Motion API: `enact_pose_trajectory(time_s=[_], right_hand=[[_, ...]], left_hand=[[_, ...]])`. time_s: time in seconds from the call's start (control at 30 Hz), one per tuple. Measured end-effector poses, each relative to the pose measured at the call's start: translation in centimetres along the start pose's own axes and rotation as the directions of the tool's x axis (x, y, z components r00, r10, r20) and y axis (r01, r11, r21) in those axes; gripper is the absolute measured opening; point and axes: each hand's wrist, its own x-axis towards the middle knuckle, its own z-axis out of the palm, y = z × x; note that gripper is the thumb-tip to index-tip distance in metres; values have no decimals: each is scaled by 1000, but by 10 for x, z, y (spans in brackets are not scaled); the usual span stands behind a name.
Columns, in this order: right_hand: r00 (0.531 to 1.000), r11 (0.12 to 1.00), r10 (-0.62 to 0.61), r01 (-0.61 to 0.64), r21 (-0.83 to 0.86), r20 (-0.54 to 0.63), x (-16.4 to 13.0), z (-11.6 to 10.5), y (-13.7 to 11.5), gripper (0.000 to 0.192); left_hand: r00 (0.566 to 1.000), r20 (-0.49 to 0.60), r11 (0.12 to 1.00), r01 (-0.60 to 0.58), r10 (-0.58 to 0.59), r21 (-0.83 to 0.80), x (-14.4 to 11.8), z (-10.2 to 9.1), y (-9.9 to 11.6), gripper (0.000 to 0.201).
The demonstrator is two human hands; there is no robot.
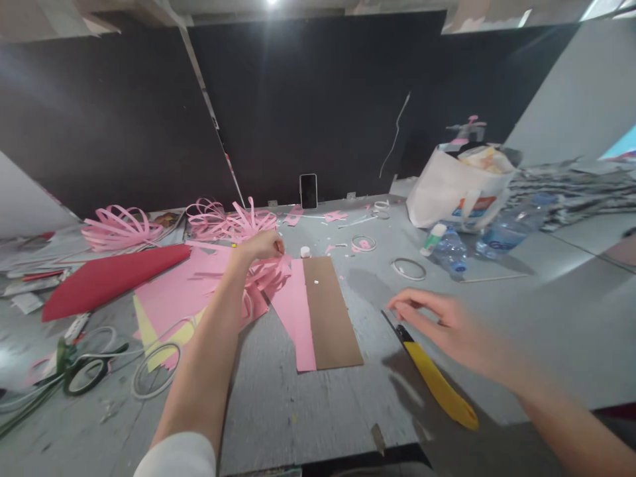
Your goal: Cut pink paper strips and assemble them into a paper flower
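My left hand (261, 246) reaches forward and grips a bundle of looped pink paper strips (271, 270) lying on pink paper sheets (199, 285). My right hand (437, 321) hovers with fingers spread and nothing in it, just above the black tip of a yellow-handled utility knife (437, 383). A brown cardboard strip (330, 311) with a pink strip beside it lies between the two hands.
Red paper (109, 278), more pink strip flowers (119, 227), wire rings (154, 376) and green-handled scissors (79, 371) lie left. A phone (309, 191) stands against the black wall. A white bag (457, 189), water bottles (450, 250), tape rings (409, 268) sit right.
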Motion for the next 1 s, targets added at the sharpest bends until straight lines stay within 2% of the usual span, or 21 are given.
enact_pose_trajectory(time_s=[0.07,0.13,0.2,0.3,0.33,0.4,0.5,0.53,0.57,0.67,0.77,0.9,1.0], right_hand=[[994,998,69,-68,8,-85,-16,4,25,40],[981,993,116,-120,-18,-155,-32,10,49,41],[963,983,138,-161,-84,-230,-49,17,69,42],[964,964,167,-204,-172,-205,-75,33,90,46],[967,960,165,-202,-192,-194,-83,38,94,48],[971,956,140,-183,-228,-194,-93,49,97,53],[978,949,87,-140,-282,-191,-97,62,90,59],[980,946,75,-129,-297,-184,-95,65,86,58],[982,943,65,-119,-310,-178,-93,67,81,55],[989,940,28,-76,-334,-147,-85,68,67,57],[993,950,13,-50,-307,-121,-77,70,54,61],[987,982,36,-63,-177,-157,-62,78,43,52],[980,995,9,-28,-94,-197,-45,90,38,49]], left_hand=[[995,-98,1000,14,-12,11,0,2,2,20],[972,-235,1000,21,-15,21,-3,-1,5,27],[921,-390,1000,-1,9,21,-8,-7,7,31],[813,-582,999,-32,22,-7,-23,-4,14,32],[797,-604,999,-30,11,-21,-29,3,20,31],[825,-564,998,-57,26,-39,-43,28,36,30],[894,-396,971,-239,210,-25,-63,83,70,27],[887,-326,939,-344,327,5,-69,102,82,25],[857,-271,894,-447,438,30,-75,119,93,24],[784,-174,800,-598,596,46,-86,153,113,31],[782,-166,794,-608,600,5,-88,164,115,32],[779,-200,788,-614,594,-51,-88,164,109,29],[775,-221,783,-618,592,-70,-90,163,110,22]])
